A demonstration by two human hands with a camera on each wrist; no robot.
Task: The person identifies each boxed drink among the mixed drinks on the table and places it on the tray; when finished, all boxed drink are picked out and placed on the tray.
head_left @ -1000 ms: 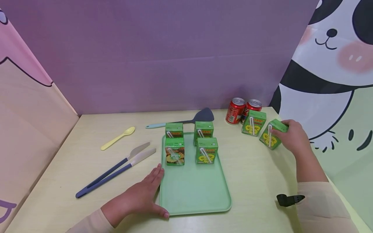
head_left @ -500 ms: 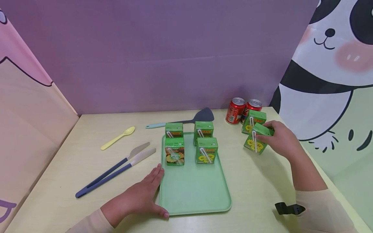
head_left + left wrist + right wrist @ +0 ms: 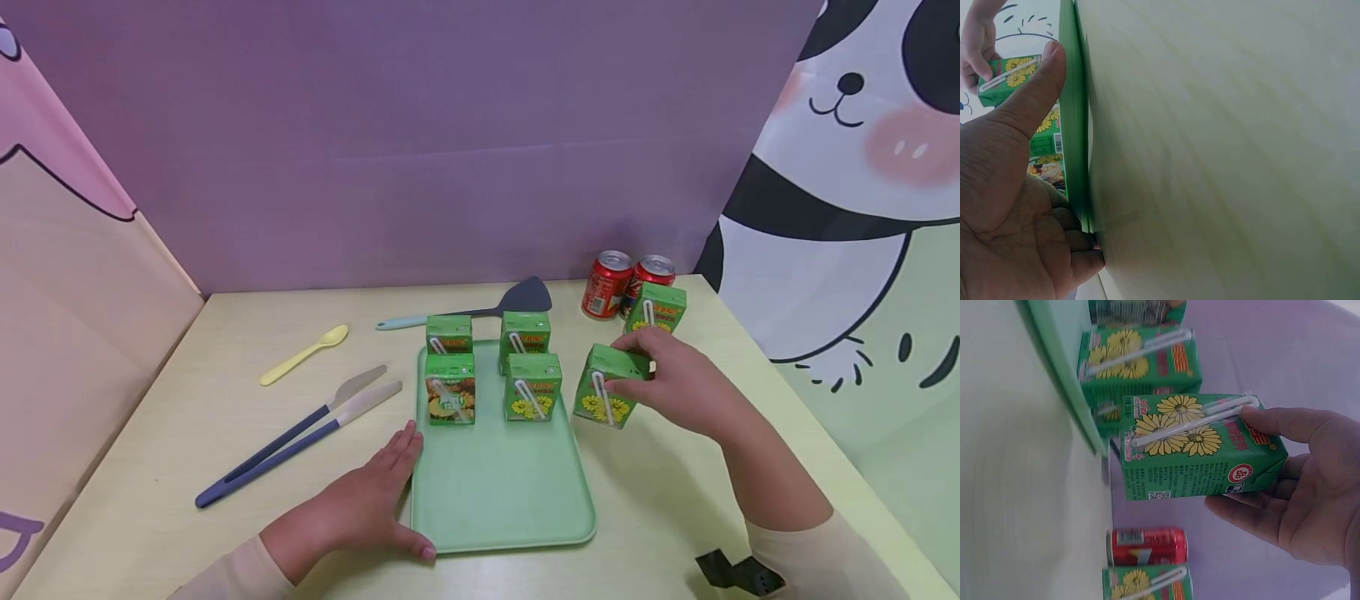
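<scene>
My right hand [image 3: 678, 383] pinches a green drink carton [image 3: 606, 392] with a straw on its front, thumb on the front face and fingers behind. The carton is tilted a little and hangs over the table just right of the light green tray [image 3: 502, 500]. In the right wrist view the held carton [image 3: 1191, 450] shows yellow flowers. My left hand [image 3: 367, 504] rests along the tray's left edge, its fingers extended and thumb at the near corner. On the tray's far half stand several cartons in two columns, among them a flower carton [image 3: 532, 388] and a brown-fronted carton [image 3: 450, 390].
Another green carton [image 3: 657, 307] stands at the back right before two red cans [image 3: 606, 285]. A spatula [image 3: 525, 297] lies behind the tray. Left of the tray lie a yellow spoon [image 3: 303, 356] and blue-handled tongs [image 3: 292, 442]. A purple wall [image 3: 450, 150] closes the back.
My right hand has carried the carton leftward from the right side of the table to beside the tray. My left hand and the tray have stayed in place.
</scene>
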